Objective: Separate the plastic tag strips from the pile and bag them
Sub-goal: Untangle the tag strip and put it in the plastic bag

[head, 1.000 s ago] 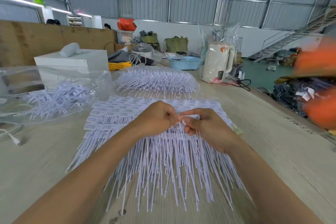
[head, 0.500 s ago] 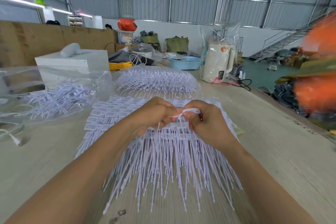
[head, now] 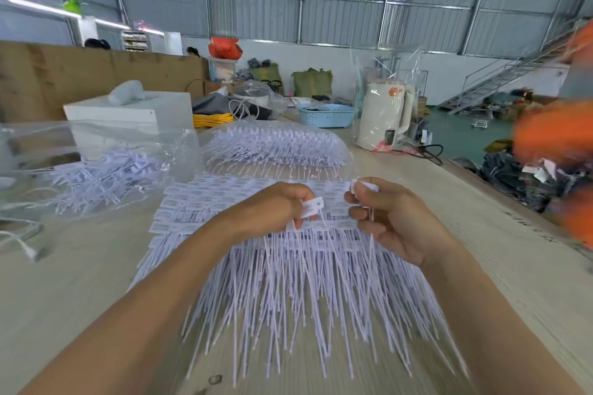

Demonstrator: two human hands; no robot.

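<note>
A wide pile of white plastic tag strips point(head: 288, 282) lies fanned out on the wooden table, heads away from me and thin tails toward me. My left hand point(head: 272, 208) pinches one tag strip point(head: 312, 207) by its flat head just above the pile. My right hand point(head: 382, 215) grips another tag strip point(head: 365, 186), its head sticking up past the fingers and its tail hanging down. The two hands are a little apart. At the left, a clear plastic bag point(head: 96, 167) holds several loose tag strips.
A second heap of tag strips point(head: 276, 144) in clear plastic lies behind the pile. A white box point(head: 128, 112), blue basket point(head: 325, 115) and wrapped white kettle point(head: 383, 115) stand further back. A person's blurred orange sleeve point(head: 558, 138) moves at the right. A cable point(head: 22, 244) lies at the left.
My hands were pressed together over one tag; they have pulled apart, each now holding a separate tag strip. The orange sleeve at the right has shifted.
</note>
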